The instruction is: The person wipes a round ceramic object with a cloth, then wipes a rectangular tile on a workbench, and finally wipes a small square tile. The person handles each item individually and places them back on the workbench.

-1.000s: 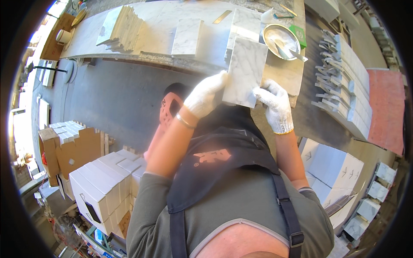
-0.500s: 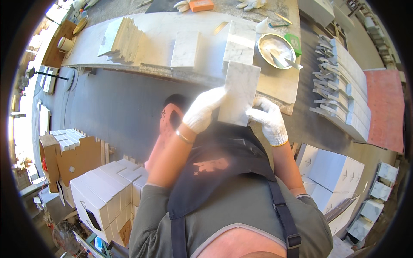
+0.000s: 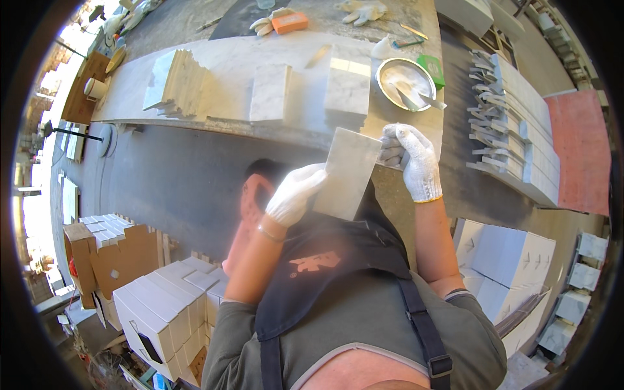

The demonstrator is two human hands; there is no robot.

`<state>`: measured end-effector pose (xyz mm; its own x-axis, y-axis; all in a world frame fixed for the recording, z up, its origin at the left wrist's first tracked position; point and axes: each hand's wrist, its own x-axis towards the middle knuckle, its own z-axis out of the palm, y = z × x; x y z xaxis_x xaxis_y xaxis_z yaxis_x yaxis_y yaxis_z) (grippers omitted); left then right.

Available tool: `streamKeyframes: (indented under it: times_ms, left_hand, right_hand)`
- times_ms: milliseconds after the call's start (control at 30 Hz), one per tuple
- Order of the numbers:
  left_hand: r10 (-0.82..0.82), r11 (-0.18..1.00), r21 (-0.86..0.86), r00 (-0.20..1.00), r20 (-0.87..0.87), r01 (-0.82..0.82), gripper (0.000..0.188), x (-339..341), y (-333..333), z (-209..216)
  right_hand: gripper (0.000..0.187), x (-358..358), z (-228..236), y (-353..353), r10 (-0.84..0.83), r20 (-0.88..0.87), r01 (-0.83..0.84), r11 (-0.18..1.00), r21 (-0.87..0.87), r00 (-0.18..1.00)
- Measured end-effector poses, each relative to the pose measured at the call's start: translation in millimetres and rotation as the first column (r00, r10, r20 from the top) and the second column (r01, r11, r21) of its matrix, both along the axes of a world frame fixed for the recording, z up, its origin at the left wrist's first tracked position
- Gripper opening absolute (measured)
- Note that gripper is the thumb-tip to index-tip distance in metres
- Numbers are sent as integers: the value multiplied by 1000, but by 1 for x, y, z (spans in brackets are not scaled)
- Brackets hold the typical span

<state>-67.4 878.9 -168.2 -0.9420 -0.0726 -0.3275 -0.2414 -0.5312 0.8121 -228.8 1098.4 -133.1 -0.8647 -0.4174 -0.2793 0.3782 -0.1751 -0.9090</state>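
A flat rectangular stone tile (image 3: 346, 175), pale grey on the face turned up, is held tilted in front of my apron. My left hand (image 3: 296, 194), in a white knit glove, grips its left edge. By the tile's upper right corner is my right hand (image 3: 417, 159), also gloved, with fingers curled and the tips drawn together. Whether those fingertips touch the tile or pinch something small cannot be made out. Beyond, on the workbench (image 3: 227, 117), stand a stack of marble tiles (image 3: 348, 81) and a smaller stack (image 3: 270, 94). A round bowl of whitish paste (image 3: 406, 71) has a putty knife (image 3: 432, 102) in it.
A longer row of tiles (image 3: 170, 81) stands at the bench's left. A green box (image 3: 431, 70), an orange box (image 3: 290, 23) and spare gloves (image 3: 362, 12) lie farther back. White cartons (image 3: 162, 302) are stacked behind me at left, more cartons (image 3: 504, 260) at right. Slabs (image 3: 523, 130) lean at far right.
The tile has come down toward me and tilted, now showing a plainer grey face. My left hand still holds it; my right hand has shifted from its lower right edge up to the upper right corner.
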Motion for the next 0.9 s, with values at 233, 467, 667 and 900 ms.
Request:
streamKeyframes:
  times_ms: [233,467,667,900]
  left_hand:
    - [181,969,-136,969,-168,-205,38,5,-91,0]
    - [261,871,-378,948,-181,-312,37,-66,-189,-16]
    - [198,542,-840,973,116,-10,57,-115,-192,8]
    - [279,-133,-942,924,261,307,101,-166,-153,34]
  right_hand:
    - [30,-17,-37,13,-51,124,37,994,105,991]
    - [30,-23,-50,16,-13,135,-15,979,204,991]
    - [31,-21,-46,17,7,120,-30,980,199,993]
    - [30,-21,-41,15,18,128,-49,968,248,992]
